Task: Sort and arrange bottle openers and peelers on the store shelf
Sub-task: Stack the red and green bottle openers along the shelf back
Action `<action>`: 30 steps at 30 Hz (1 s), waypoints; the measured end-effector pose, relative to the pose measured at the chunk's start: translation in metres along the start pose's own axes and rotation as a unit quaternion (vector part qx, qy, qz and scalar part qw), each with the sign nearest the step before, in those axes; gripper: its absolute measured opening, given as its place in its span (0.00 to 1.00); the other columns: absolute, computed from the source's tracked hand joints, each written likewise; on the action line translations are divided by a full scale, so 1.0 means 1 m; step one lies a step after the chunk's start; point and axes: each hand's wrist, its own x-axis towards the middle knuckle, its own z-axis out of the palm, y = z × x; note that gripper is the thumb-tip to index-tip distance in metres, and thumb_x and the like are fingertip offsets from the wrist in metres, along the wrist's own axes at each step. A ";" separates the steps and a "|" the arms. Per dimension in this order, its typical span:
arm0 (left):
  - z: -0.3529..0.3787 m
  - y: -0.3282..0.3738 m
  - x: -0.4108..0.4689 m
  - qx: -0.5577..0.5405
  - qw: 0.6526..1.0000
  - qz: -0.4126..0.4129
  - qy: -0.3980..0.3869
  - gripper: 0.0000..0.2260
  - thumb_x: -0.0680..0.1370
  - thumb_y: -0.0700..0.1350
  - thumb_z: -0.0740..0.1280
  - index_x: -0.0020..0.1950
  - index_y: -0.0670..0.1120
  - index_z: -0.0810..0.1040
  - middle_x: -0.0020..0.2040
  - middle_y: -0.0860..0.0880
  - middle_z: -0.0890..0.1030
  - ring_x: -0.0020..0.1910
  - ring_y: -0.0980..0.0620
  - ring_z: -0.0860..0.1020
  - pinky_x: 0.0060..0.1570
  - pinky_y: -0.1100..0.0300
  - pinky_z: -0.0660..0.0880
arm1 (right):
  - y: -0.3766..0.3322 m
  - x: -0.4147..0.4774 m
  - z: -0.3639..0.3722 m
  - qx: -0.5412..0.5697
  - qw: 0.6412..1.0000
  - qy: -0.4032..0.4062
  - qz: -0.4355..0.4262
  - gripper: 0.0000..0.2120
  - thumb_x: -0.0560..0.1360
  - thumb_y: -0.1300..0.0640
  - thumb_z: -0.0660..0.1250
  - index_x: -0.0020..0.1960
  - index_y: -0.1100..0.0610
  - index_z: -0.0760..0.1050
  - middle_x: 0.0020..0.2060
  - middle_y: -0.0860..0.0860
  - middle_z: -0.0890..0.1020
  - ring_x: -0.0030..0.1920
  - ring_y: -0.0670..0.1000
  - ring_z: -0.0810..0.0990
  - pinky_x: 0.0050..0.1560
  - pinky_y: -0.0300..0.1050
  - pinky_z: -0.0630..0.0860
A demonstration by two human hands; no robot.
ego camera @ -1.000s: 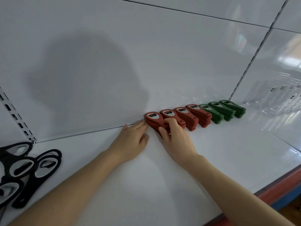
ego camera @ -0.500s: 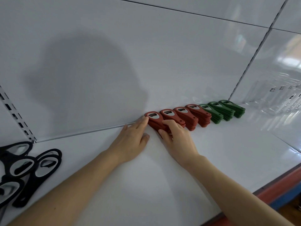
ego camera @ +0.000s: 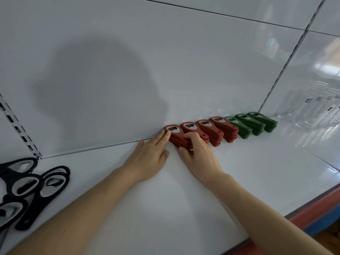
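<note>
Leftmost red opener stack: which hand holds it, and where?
The right hand grips the leftmost red stack by its handle end; the left hand only touches its head with straight fingers.

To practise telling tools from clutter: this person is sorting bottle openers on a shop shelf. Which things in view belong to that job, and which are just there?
Belong to the job: red openers, green openers, black openers, shelf, left hand pressing and right hand gripping the red ones.

Just there: slotted wall strip, clear plastic items at far right.
</note>
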 end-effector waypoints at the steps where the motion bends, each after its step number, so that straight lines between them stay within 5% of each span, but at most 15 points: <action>1: 0.000 0.000 0.000 0.005 1.000 0.001 -0.004 0.26 0.82 0.48 0.51 0.76 0.51 0.42 0.77 0.53 0.43 0.75 0.57 0.46 0.73 0.52 0.47 | 0.001 0.000 0.000 -0.005 1.000 -0.006 0.000 0.16 0.76 0.56 0.63 0.63 0.57 0.67 0.55 0.52 0.77 0.53 0.53 0.76 0.50 0.42 0.70; 5: 0.000 0.000 0.001 -0.003 1.000 0.001 0.006 0.26 0.82 0.47 0.52 0.76 0.51 0.44 0.77 0.53 0.45 0.75 0.56 0.47 0.73 0.53 0.47 | 0.000 0.002 0.002 -0.041 0.999 -0.019 0.002 0.18 0.77 0.57 0.63 0.65 0.57 0.65 0.59 0.53 0.75 0.55 0.54 0.75 0.48 0.41 0.67; 12: -0.005 0.005 -0.009 -0.019 0.995 -0.018 0.101 0.21 0.80 0.46 0.56 0.73 0.43 0.63 0.74 0.45 0.63 0.72 0.49 0.61 0.68 0.63 0.55 | -0.010 -0.002 -0.007 -0.079 0.995 -0.058 0.018 0.21 0.78 0.53 0.62 0.68 0.58 0.62 0.63 0.55 0.70 0.60 0.57 0.72 0.54 0.47 0.69; 14: -0.012 0.008 -0.018 0.039 0.993 0.019 0.114 0.21 0.77 0.48 0.55 0.65 0.39 0.73 0.66 0.39 0.72 0.65 0.44 0.73 0.63 0.56 0.68 | -0.014 -0.008 -0.019 -0.103 0.993 -0.060 0.019 0.23 0.78 0.51 0.61 0.70 0.56 0.61 0.65 0.54 0.68 0.63 0.56 0.70 0.56 0.48 0.70; 16: -0.018 0.006 -0.028 0.095 0.985 0.058 0.134 0.20 0.72 0.48 0.55 0.50 0.37 0.80 0.51 0.37 0.81 0.48 0.41 0.82 0.45 0.48 0.79 | -0.020 -0.015 -0.033 -0.155 0.987 -0.029 -0.013 0.20 0.78 0.51 0.59 0.69 0.55 0.64 0.65 0.52 0.70 0.64 0.54 0.69 0.54 0.47 0.69; 18: -0.030 0.002 -0.041 0.171 0.974 0.077 0.126 0.18 0.70 0.48 0.55 0.43 0.38 0.81 0.44 0.39 0.83 0.41 0.43 0.83 0.37 0.49 0.80 | -0.029 -0.022 -0.042 -0.150 0.986 0.017 -0.071 0.16 0.78 0.53 0.59 0.64 0.55 0.70 0.60 0.51 0.76 0.62 0.53 0.71 0.49 0.45 0.68; 22: -0.055 0.002 -0.079 0.242 0.963 0.066 0.101 0.18 0.71 0.50 0.55 0.40 0.43 0.81 0.42 0.45 0.83 0.42 0.47 0.83 0.40 0.52 0.79 | -0.053 -0.023 -0.036 -0.104 0.982 -0.015 -0.155 0.15 0.77 0.56 0.61 0.62 0.57 0.73 0.58 0.51 0.78 0.62 0.53 0.71 0.56 0.42 0.66; 26: -0.079 -0.006 -0.137 0.240 0.963 0.013 0.119 0.18 0.72 0.51 0.55 0.41 0.44 0.82 0.41 0.47 0.82 0.42 0.47 0.83 0.42 0.48 0.79 | -0.088 -0.019 -0.013 -0.067 0.973 -0.044 -0.217 0.17 0.78 0.54 0.60 0.65 0.55 0.72 0.64 0.49 0.75 0.66 0.49 0.68 0.60 0.35 0.61; 30: -0.100 -0.025 -0.217 0.202 0.967 -0.079 0.134 0.17 0.73 0.50 0.56 0.43 0.42 0.81 0.40 0.47 0.81 0.39 0.48 0.80 0.38 0.56 0.78 | -0.137 -0.025 0.017 -0.036 0.954 -0.100 -0.279 0.16 0.78 0.53 0.60 0.65 0.53 0.72 0.63 0.47 0.75 0.65 0.47 0.69 0.59 0.34 0.62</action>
